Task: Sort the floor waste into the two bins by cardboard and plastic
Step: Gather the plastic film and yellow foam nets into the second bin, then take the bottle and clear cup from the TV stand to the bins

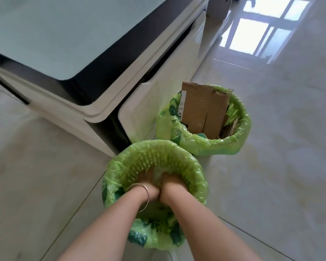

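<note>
I see left hand [148, 178] and right hand [172, 180] deep in the near bin [199, 178], grip hidden; two green-lined bins, far bin [241, 129] at 1 o'clock holding cardboard [201, 108].

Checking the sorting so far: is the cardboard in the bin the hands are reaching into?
No: the cardboard stands in the far bin, while both hands are down inside the near bin.

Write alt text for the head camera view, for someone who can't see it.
Both hands, left hand and right hand, press down inside the near green-lined bin. Behind it, a second lined bin holds brown cardboard, beside a white cabinet.
</note>
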